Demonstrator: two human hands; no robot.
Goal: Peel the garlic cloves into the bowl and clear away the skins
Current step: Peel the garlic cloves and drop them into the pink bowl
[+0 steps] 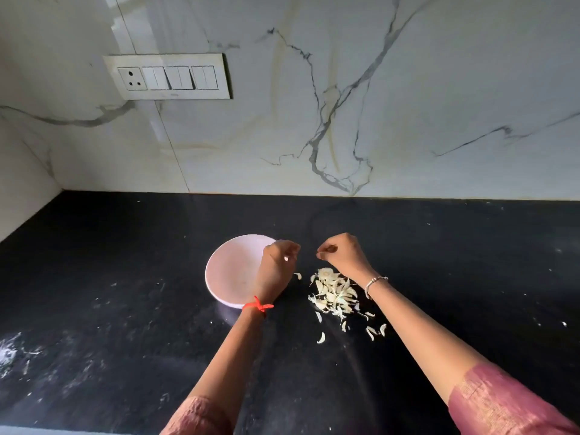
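Garlic clove (286,258) in left fingers (291,247); skins (333,295) beside bowl (227,271)

One pink bowl (226,271), one garlic clove (286,259), one heap of garlic skins (334,293), several stray skins (320,338), one left hand (277,262), one right hand (342,251), one switch panel (168,76).

Dim, soft overall; glare on wall (314,89); wide-angle bending at edges.

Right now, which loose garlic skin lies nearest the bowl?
The single skin beside the left hand, between the bowl and the pile; the other loose ones lie on the pile's near side, farther from the bowl.
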